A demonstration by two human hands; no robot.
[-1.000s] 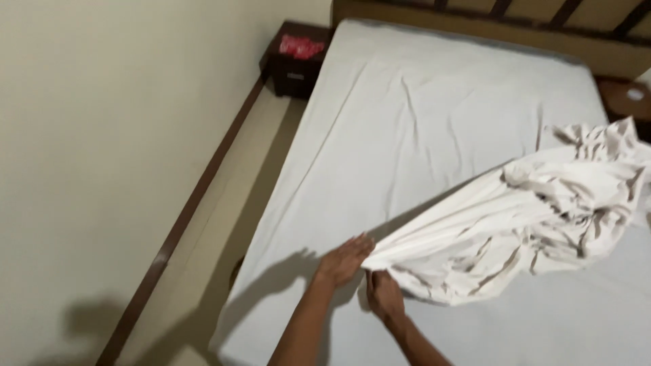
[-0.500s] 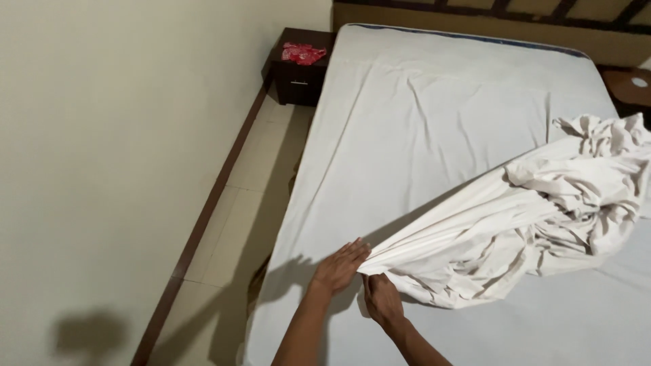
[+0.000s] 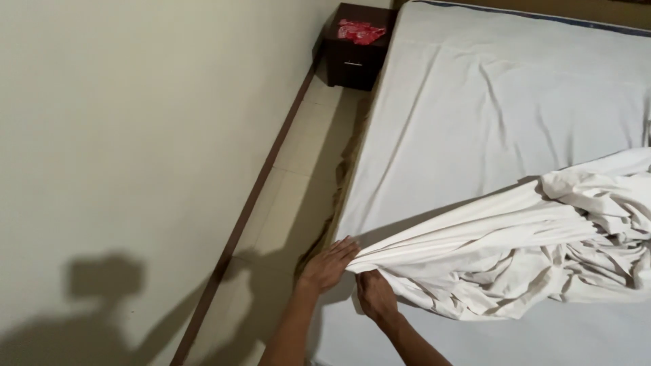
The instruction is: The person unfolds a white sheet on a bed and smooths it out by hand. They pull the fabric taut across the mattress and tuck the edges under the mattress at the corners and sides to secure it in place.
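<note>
As the crumpled white sheet (image 3: 515, 257) trails across the mattress (image 3: 488, 102), a person pins its tapered corner at the bed's near left edge. The left hand (image 3: 327, 266) lies with fingers extended, touching the tip of the cloth; the right hand (image 3: 375, 295) closes on the fabric just below it. The rest of the sheet is bunched toward the right. A dark bedside table (image 3: 356, 47) carrying a red item (image 3: 361, 30) stands by the wall (image 3: 135, 135), beside the tiled floor (image 3: 298, 163).

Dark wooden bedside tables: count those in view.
1. The dark wooden bedside table stands in the far corner between the wall and the mattress, with a red bundle on top. Another may lie out of frame.
</note>
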